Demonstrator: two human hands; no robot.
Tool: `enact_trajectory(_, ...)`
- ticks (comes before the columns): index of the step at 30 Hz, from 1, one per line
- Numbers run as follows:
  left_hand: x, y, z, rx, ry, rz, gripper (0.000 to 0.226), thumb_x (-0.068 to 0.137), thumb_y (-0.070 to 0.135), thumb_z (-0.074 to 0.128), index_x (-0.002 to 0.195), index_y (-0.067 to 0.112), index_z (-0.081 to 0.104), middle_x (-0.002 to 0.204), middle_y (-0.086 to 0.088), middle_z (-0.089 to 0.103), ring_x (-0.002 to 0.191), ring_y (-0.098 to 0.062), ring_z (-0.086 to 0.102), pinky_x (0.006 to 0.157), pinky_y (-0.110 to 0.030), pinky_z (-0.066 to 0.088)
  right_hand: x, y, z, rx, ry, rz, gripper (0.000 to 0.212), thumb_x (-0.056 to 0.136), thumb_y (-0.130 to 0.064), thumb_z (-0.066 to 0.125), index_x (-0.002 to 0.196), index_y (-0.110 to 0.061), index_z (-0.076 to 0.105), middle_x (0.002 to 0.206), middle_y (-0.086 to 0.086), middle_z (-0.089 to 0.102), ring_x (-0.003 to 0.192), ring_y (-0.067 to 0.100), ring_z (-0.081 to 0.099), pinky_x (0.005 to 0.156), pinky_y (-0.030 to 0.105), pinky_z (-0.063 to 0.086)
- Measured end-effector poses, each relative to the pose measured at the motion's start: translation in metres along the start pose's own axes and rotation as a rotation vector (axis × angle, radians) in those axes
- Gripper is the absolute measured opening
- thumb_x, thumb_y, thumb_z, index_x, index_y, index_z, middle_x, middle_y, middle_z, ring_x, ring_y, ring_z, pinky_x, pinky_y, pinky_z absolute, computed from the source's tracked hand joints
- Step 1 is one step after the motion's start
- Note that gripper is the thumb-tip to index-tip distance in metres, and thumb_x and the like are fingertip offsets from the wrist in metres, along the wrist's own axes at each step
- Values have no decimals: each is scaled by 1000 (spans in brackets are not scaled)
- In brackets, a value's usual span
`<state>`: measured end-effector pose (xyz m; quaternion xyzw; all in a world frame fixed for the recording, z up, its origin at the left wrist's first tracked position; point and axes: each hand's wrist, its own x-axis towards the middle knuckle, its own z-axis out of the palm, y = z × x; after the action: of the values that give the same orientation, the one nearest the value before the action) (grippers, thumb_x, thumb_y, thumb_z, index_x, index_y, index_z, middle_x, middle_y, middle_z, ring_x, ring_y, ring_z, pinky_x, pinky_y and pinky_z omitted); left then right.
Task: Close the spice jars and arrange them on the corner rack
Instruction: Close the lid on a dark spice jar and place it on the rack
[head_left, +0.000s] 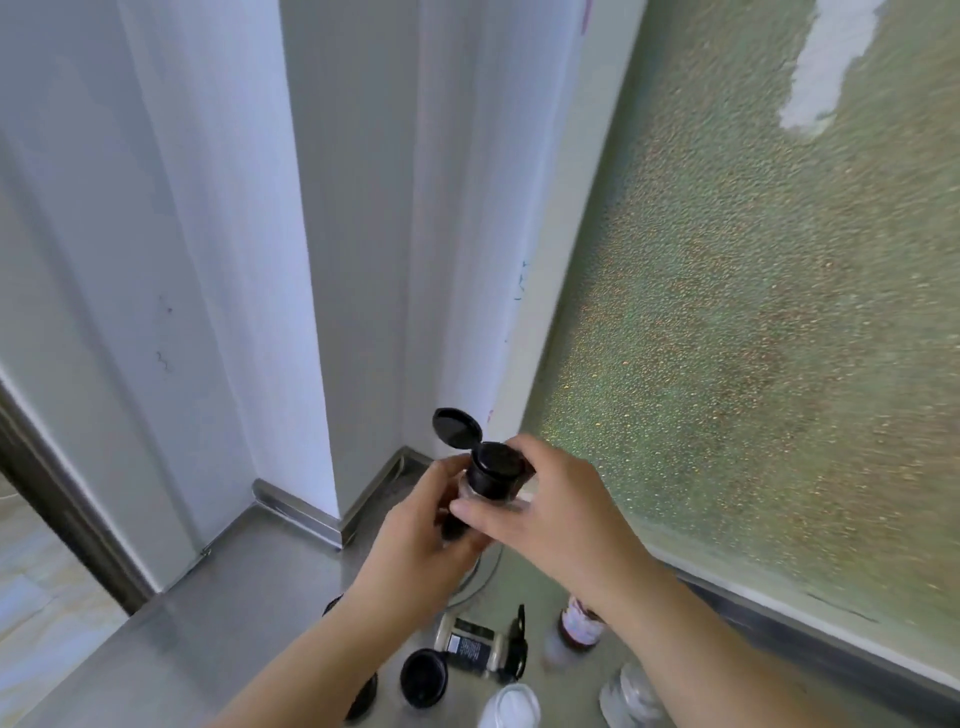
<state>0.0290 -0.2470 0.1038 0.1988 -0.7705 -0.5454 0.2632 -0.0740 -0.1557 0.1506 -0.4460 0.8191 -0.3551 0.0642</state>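
I hold a clear spice jar with a black cap (492, 468) up over the steel counter, near the wall corner. Its flip lid (456, 427) stands open, tilted up to the left. My left hand (418, 525) grips the jar's body from the left. My right hand (545, 506) wraps it from the right, fingers at the cap and thumb across the glass. Lower down, a jar with a dark label (475, 647) lies on its side, its flip lid open. A red-brown jar (581, 626) stands right of it. The corner rack is hidden behind my hands.
A steel counter (218, 597) runs to a white wall corner with a metal upstand (306, 512). Frosted glass (753, 338) fills the right side. A loose black cap (423, 678), white-topped jars (511, 706) and another pale jar (631, 693) sit near the bottom edge.
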Motion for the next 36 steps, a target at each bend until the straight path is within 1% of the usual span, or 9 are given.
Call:
enact_trajectory(3,-14,35,11,-186,-163,70,41,74,20,60,111,35,51,87,11,67,69,-7,59,62,-23,48,-24,6,-48,169,-182,24,69,47,-71,70,109,-46,52,112,-22,59,106,-12,50,93,15,39)
enact_trajectory(5,-22,52,21,-332,-316,89,38,79,17,61,114,25,51,89,5,64,77,-11,56,66,-21,47,-36,13,-75,417,-319,40,91,44,-73,74,125,-40,49,123,-14,59,119,0,51,102,27,38)
enact_trajectory(8,-30,73,39,-448,-475,84,39,81,19,63,119,18,52,108,-27,57,95,-24,55,81,-32,45,-52,25,-102,816,-340,24,94,45,-52,86,126,-17,54,119,4,66,113,20,60,89,27,49)
enact_trajectory(12,-38,94,63,-459,-534,69,39,81,22,62,119,20,54,114,-15,62,109,-18,60,86,-26,49,-74,35,-122,1039,-187,15,89,40,-32,92,118,-9,55,104,3,69,103,16,63,79,21,50)
enact_trajectory(17,-46,105,84,-426,-536,-8,41,80,27,61,120,17,53,111,-18,64,107,-27,61,91,-37,48,-95,43,-149,593,12,-91,40,63,-31,73,101,-34,63,105,-12,68,104,9,61,98,41,47)
enact_trajectory(20,-48,108,93,-433,-460,-75,45,77,26,61,120,16,49,106,-10,69,104,-22,64,87,-35,49,-104,43,-160,224,36,-185,32,73,-34,72,104,-40,64,108,-18,65,107,3,58,98,31,45)
enact_trajectory(23,-50,115,99,-399,-422,-71,38,80,29,61,115,14,54,105,-4,71,100,-19,66,79,-32,54,-110,42,-165,149,109,-275,32,79,-16,71,109,-29,66,108,-18,64,104,-2,58,92,14,45)
enact_trajectory(30,-55,129,111,-367,-317,47,29,82,29,58,106,13,58,102,-7,71,97,-17,66,72,-24,53,-112,42,-172,246,205,-377,31,78,-5,70,104,-22,67,99,-7,67,96,4,64,84,19,52)
enact_trajectory(36,-50,127,111,-209,-359,75,22,83,25,59,104,19,54,88,-8,65,77,-18,58,62,-22,48,-112,44,-196,34,-29,-319,38,83,-13,67,116,-28,57,120,-15,54,108,-3,53,93,21,49)
